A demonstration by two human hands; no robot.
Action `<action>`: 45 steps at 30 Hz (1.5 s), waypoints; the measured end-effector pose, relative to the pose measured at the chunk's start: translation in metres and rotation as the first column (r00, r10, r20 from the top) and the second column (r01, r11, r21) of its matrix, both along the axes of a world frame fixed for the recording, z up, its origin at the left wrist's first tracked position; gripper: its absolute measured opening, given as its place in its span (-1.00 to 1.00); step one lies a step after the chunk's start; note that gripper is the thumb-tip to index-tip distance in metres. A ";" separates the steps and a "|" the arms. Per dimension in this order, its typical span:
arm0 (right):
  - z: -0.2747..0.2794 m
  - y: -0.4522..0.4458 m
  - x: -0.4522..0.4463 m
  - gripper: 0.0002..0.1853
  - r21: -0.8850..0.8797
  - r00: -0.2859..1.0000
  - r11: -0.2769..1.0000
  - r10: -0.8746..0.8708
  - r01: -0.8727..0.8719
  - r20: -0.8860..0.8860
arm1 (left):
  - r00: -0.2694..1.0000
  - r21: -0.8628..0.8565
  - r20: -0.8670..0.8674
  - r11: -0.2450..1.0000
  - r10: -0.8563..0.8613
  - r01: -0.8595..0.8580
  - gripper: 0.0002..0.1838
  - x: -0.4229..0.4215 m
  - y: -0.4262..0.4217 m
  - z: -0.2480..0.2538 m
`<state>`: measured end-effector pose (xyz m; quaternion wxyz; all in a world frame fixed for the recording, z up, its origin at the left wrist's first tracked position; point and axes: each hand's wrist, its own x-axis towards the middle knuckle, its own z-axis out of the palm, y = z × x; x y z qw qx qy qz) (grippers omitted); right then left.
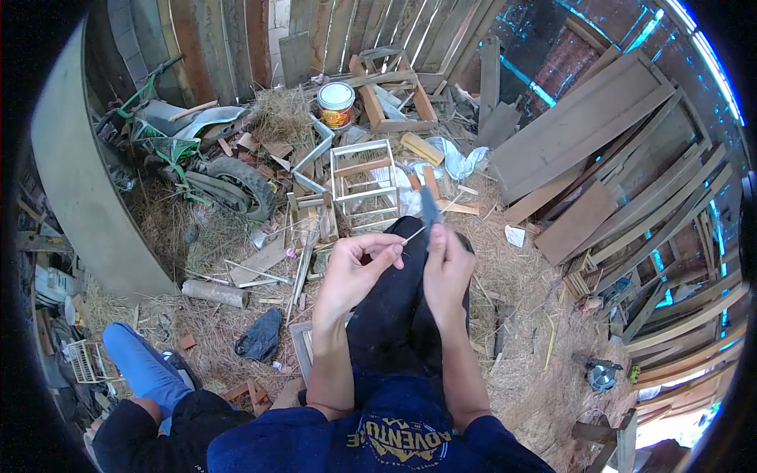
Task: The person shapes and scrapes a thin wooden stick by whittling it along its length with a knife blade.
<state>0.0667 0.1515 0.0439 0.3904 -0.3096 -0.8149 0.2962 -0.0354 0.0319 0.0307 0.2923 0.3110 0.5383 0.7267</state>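
My left hand [364,266] pinches a thin wooden stick [415,234] between thumb and fingers, above my dark trousers. The stick slants up to the right, past my other hand. My right hand [448,266] is closed round a knife [430,209] with a broad grey blade pointing up and away. The blade lies against the stick or just in front of it; I cannot tell which. Most of the knife's handle is hidden in my fist. Just beyond my knees stands a pale wooden slatted frame [364,185].
Another person in blue jeans [146,363] sits at the lower left. A motorbike [229,185] leans behind, near a paint bucket [336,104]. Wooden panels [579,118] are stacked at right. A circular saw [602,374] and a black plastic bag [259,334] lie on the shavings-covered ground.
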 end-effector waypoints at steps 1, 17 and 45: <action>0.001 -0.005 0.002 -0.60 -0.027 0.998 0.999 0.029 -0.027 0.062 | 1.000 0.000 0.016 1.000 0.000 0.000 -0.82 -0.001 -0.001 0.001; 0.012 0.029 0.007 -0.59 -0.005 0.988 0.989 -0.145 0.146 0.059 | 0.999 -0.048 -0.040 0.999 -0.005 0.003 -0.82 -0.008 -0.013 -0.003; 0.010 -0.008 0.019 -0.68 -0.453 0.919 0.815 0.229 -0.361 -0.321 | 0.971 -0.104 -0.232 0.994 -0.053 0.029 -0.85 -0.012 -0.013 0.002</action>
